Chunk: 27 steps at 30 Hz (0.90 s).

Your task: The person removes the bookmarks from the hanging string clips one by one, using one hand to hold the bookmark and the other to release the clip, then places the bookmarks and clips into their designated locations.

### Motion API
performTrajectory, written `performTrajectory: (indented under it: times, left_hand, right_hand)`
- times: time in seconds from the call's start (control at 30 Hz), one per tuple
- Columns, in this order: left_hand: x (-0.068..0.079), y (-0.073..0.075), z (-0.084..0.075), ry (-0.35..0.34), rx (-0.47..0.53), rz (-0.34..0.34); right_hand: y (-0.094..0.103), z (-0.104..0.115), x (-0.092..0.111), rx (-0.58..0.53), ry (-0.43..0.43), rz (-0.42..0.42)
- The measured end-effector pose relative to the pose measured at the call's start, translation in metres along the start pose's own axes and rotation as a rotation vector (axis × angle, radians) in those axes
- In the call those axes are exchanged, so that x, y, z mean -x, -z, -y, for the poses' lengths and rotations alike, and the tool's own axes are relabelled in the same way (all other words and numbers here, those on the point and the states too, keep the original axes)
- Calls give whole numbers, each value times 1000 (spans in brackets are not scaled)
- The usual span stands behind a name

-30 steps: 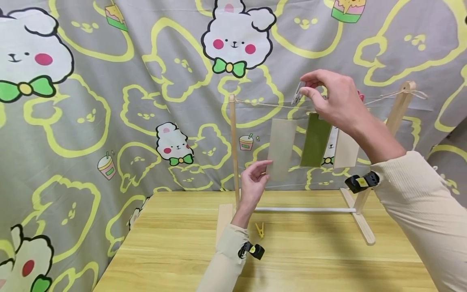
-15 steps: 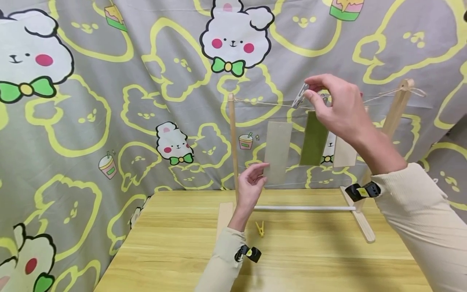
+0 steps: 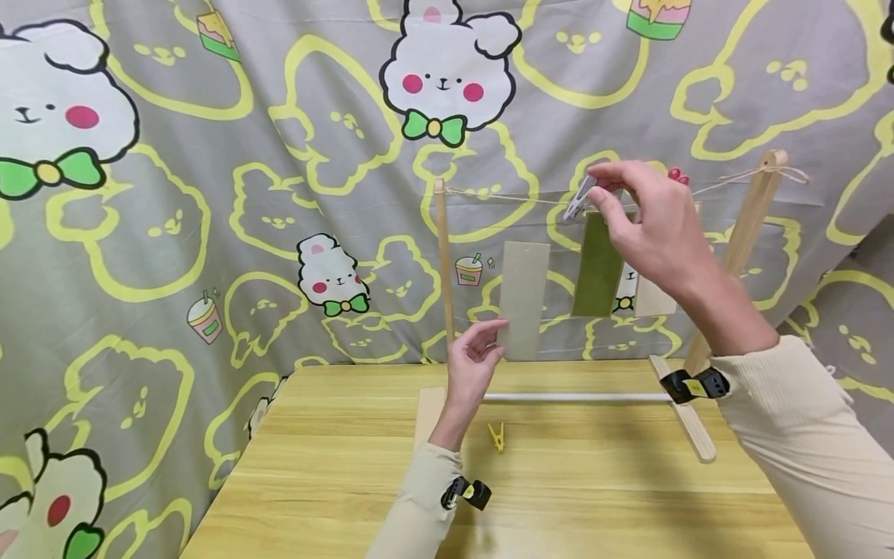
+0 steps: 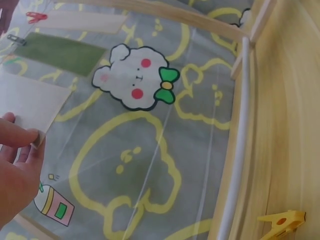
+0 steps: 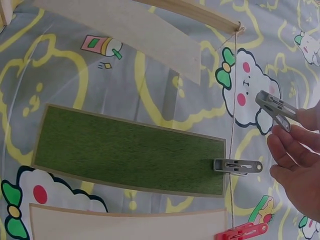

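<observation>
My left hand (image 3: 475,369) pinches a pale grey strip (image 3: 524,303) by its lower left edge. The strip hangs upright, its top edge below the string (image 3: 506,196) in the head view. Between thumb and fingertips, my right hand (image 3: 653,210) holds a grey clothespin (image 5: 275,107) by its handle end, close to the string. A green strip (image 5: 130,150) hangs from the string by another grey clothespin (image 5: 237,166). Beside it, a beige strip (image 5: 130,225) hangs at a red clothespin (image 5: 242,232); in the head view my right hand partly hides both strips.
The string runs between a left wooden post (image 3: 445,256) and a right wooden post (image 3: 750,221). A white rod (image 3: 580,397) joins the stand low down. On the wooden table (image 3: 335,481) lies a yellow clothespin (image 3: 497,437). A patterned curtain (image 3: 272,116) hangs behind.
My left hand has shifted slightly down and left with the pale grey strip, away from the green one. My right hand has lowered slightly with its clothespin.
</observation>
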<state>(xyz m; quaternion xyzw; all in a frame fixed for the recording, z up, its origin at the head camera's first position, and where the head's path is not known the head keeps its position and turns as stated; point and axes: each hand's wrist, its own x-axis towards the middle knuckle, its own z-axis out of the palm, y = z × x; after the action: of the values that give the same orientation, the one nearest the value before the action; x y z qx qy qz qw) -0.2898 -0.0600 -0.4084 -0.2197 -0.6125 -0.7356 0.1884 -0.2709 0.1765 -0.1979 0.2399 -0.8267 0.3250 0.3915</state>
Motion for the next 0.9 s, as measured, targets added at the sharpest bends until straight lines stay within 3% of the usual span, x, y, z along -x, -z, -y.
performTrajectory:
  times: [0.53,0.9]
  left_hand:
    - [10,4,-3,-3,0,12]
    - [19,13,-5,15,-12,0]
  right_hand:
    - [-1,-5,22,-80,-32,-36]
    - [-7,-7,34,-203,-76,-9]
